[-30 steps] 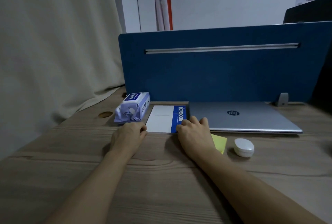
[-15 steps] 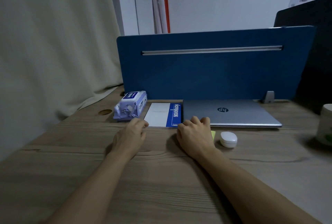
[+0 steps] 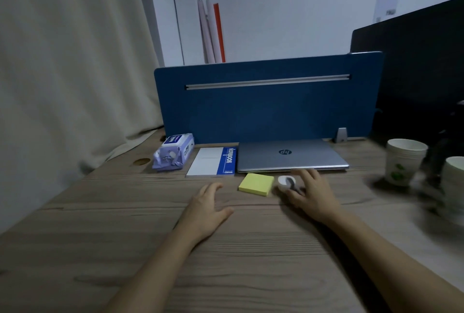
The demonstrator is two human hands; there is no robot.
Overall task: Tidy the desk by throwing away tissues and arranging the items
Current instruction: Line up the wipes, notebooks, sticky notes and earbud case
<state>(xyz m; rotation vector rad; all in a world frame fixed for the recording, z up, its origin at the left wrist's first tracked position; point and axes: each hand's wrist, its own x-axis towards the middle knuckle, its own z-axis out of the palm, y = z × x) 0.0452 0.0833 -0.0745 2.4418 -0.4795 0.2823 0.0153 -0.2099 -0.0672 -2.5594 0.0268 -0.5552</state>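
My right hand [image 3: 312,193] rests on the desk with thumb and fingers curled around a small white oval case [image 3: 283,181], just in front of the closed silver laptop [image 3: 288,156]. A yellow sticky-note pad [image 3: 256,184] lies immediately left of the case. Left of the pad, my left hand [image 3: 208,203] lies flat on the wood, fingers apart, holding nothing. A white notebook with a blue spine [image 3: 213,162] lies beside the laptop, and a wet-wipes pack [image 3: 173,152] sits to its left. No loose tissues are in sight.
A blue divider panel [image 3: 266,107] closes off the back of the wooden desk [image 3: 125,237]. A stack of paper cups [image 3: 403,161] and another cup [image 3: 454,177] stand at the right, blurred. A curtain hangs on the left. There is a round cable hole [image 3: 141,161] near the wipes.
Both hands have left the notebook. My right hand moved right onto the white case, uncovering the sticky-note pad, and my left hand drew back. The view swung right, and the cups came into sight.
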